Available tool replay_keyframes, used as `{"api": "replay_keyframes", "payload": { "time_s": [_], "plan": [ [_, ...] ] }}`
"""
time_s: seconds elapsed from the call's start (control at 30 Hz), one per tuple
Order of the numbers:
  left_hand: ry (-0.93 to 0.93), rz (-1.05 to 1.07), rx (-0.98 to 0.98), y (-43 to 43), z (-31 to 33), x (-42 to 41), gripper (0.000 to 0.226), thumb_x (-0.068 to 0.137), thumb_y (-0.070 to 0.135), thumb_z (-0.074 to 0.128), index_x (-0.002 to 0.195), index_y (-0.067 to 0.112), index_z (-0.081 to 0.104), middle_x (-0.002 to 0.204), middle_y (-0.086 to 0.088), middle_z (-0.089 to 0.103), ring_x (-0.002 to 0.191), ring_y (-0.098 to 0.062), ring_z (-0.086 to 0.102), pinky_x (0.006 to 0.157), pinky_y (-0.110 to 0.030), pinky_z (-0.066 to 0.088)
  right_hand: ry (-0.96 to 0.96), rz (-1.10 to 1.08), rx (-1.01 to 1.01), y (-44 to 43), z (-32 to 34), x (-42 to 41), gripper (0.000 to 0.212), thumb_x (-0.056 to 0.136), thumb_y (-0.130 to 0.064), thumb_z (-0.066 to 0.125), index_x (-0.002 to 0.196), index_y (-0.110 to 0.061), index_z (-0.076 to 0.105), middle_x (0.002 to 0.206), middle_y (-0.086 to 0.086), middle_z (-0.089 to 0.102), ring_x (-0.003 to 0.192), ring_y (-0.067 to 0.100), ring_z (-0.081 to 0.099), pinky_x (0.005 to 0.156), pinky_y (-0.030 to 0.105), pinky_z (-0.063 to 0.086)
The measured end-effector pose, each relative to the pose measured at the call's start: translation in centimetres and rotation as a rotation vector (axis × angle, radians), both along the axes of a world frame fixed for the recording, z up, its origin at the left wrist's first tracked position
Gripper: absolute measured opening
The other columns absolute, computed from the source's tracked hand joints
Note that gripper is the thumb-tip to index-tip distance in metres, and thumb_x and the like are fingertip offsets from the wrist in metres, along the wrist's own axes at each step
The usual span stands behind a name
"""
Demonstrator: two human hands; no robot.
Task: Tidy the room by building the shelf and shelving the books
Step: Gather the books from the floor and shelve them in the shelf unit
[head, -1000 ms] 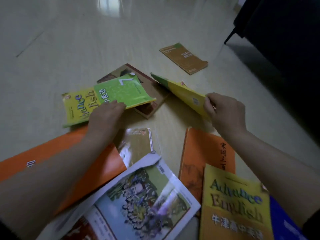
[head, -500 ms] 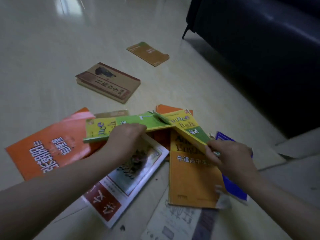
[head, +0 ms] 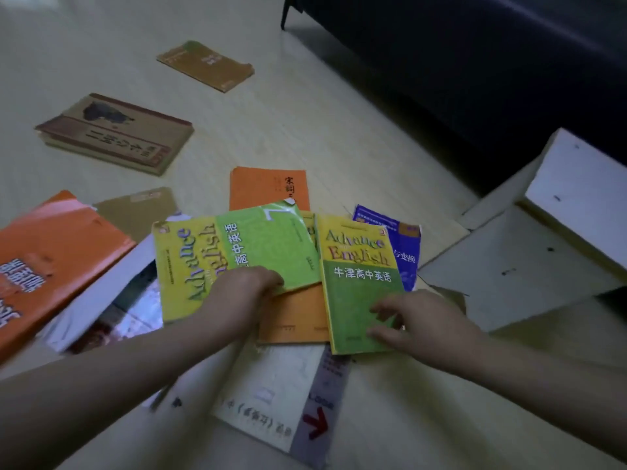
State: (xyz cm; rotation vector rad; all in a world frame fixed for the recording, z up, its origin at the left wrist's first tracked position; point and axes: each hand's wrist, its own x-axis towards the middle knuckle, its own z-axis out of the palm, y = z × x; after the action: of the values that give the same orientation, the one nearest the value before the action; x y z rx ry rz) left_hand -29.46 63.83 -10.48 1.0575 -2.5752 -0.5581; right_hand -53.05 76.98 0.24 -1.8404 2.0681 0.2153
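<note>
Head view: left hand [head: 244,293] grips the lower edge of a yellow-green paperback textbook [head: 237,256] turned sideways. The right hand [head: 417,320] rests with spread fingers on a second yellow-and-green paperback textbook [head: 359,283]. Both books overlap an orange paperback [head: 291,317] on the pale floor [head: 305,130]. Squaring their spines first would likely ease stacking near the white shelf boards [head: 509,266].

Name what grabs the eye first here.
Atop the mid-floor pile, the left hand holds the left green book, and the right hand rests on the right green book. White boards lie at right, and an orange book lies far left.
</note>
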Motion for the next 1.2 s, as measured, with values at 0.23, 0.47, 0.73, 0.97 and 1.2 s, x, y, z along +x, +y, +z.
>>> {"api": "replay_keyframes", "payload": {
  "time_s": [0.23, 0.47, 0.73, 0.97, 1.2],
  "plan": [
    [0.041, 0.259, 0.311, 2.9, 2.0, -0.1, 0.009, 0.088, 0.028, 0.062, 0.083, 0.024, 0.067, 0.082, 0.007, 0.068, 0.077, -0.013, 0.06, 0.067, -0.027, 0.044, -0.098, -0.301, 0.248, -2.4, -2.5, -5.0, 0.052, 0.091, -0.045, 0.058, 0.132, -0.014, 0.05, 0.125, 0.006, 0.056, 0.1, 0.018, 0.056, 0.08, 0.029, 0.049],
    [0.417, 0.76, 0.958, 5.0, 1.3, 0.1, 0.026, 0.089, 0.018, 0.065, 0.084, -0.007, 0.066, 0.062, -0.009, 0.068, 0.051, -0.016, 0.06, 0.067, -0.035, 0.057, -0.31, -0.351, 0.323, -1.3, -5.1, -6.0, 0.062, 0.092, -0.039, 0.058, 0.144, -0.016, 0.034, 0.143, 0.005, 0.045, 0.094, 0.016, 0.061, 0.063, 0.021, 0.048],
    [0.873, 1.089, 1.339, 5.0, -0.5, -2.1, 0.031, 0.091, 0.025, 0.063, 0.082, -0.003, 0.054, 0.063, -0.018, 0.06, 0.051, -0.023, 0.054, 0.048, -0.028, 0.053, -0.39, -0.533, 0.304, 0.9, -6.7, -8.8, 0.062, 0.094, -0.037, 0.057, 0.144, -0.012, 0.03, 0.138, 0.009, 0.048, 0.104, 0.019, 0.054, 0.072, 0.022, 0.045],
    [0.938, 1.121, 1.33, 4.6, -1.7, -2.9, 0.033, 0.096, 0.033, 0.053, 0.076, 0.007, 0.051, 0.049, -0.003, 0.044, 0.034, -0.01, 0.039, 0.036, -0.015, 0.034, -0.54, -0.884, 0.237, 0.7, -8.6, -9.7, 0.066, 0.085, -0.04, 0.068, 0.131, -0.004, 0.038, 0.118, 0.012, 0.054, 0.096, 0.024, 0.057, 0.075, 0.036, 0.051],
    [0.923, 1.2, 1.255, 3.8, -3.4, -2.9, 0.034, 0.098, 0.028, 0.05, 0.071, 0.008, 0.052, 0.041, 0.0, 0.051, 0.029, -0.008, 0.044, 0.033, -0.011, 0.036, -0.728, -1.037, 0.106, 0.3, -9.5, -10.9, 0.029, 0.083, -0.022, 0.073, 0.102, -0.001, 0.066, 0.1, 0.02, 0.07, 0.091, 0.037, 0.069, 0.089, 0.054, 0.053]
  ]
}}
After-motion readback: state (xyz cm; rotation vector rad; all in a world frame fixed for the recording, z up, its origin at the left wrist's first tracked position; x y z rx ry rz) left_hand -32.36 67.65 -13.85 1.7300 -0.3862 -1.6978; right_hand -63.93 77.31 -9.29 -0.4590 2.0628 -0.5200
